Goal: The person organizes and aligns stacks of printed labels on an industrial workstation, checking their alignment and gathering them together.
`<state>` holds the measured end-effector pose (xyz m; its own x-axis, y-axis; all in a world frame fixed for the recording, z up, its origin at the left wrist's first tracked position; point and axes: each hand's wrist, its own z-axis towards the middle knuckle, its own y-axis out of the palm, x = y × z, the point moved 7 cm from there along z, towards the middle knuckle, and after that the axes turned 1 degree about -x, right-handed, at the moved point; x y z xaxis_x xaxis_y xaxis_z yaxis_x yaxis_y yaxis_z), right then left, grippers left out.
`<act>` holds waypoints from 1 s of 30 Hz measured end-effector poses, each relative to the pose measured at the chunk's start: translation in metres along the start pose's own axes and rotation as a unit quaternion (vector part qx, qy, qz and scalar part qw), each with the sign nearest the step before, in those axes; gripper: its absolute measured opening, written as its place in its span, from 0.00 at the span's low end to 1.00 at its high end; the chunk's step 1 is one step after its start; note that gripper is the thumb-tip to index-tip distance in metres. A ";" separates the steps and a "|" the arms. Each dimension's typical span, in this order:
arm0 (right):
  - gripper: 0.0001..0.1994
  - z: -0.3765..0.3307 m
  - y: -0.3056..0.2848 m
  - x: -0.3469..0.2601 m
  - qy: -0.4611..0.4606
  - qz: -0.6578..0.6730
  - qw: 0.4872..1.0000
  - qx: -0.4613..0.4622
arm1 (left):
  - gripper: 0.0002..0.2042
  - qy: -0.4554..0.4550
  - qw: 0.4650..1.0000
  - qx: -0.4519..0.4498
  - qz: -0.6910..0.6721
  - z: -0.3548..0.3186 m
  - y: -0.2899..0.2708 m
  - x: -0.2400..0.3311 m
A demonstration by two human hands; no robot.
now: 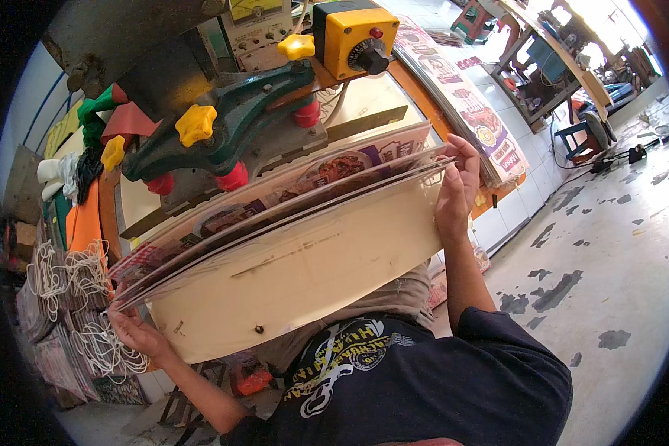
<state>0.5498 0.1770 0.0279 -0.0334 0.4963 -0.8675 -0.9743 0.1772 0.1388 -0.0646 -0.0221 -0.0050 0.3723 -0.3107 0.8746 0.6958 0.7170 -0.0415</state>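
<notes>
Left of the press [260,111], bundles of white cord [89,275] lie on stacked goods. The left hand [137,331], partly curled and nearly closed, pinches the left ends of several printed sheets [312,178]; some of its fingers are hidden. The sheets are held just in front of the press, over a marked cream board [312,267]; whether they touch it, one cannot tell. Their long axis runs crosswise along the front of the press, with the ends pointing to its left and right. They are thin and pale-edged, slightly fanned, the farthest showing food pictures in red and purple. The right hand [457,186], well apart from the left, clamps their right ends, thumb nearest the person. Right of the press lies a pile [457,97] of similar prints.
</notes>
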 end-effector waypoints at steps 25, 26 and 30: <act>0.25 0.002 0.008 0.004 0.032 -0.013 0.998 -0.054 | 0.23 0.020 1.000 0.013 -0.007 -0.001 -0.001 0.004; 0.25 0.002 0.008 0.004 0.030 -0.014 0.998 -0.051 | 0.23 0.023 1.000 0.004 -0.014 -0.001 0.003 0.005; 0.25 0.001 0.008 0.007 0.037 0.008 0.998 -0.047 | 0.24 -0.008 1.000 0.018 -0.009 -0.002 0.006 0.007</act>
<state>0.5420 0.1824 0.0237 -0.0625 0.4344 -0.8985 -0.9900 0.0870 0.1109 -0.0562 -0.0214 0.0001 0.3503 -0.3132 0.8827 0.6798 0.7333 -0.0096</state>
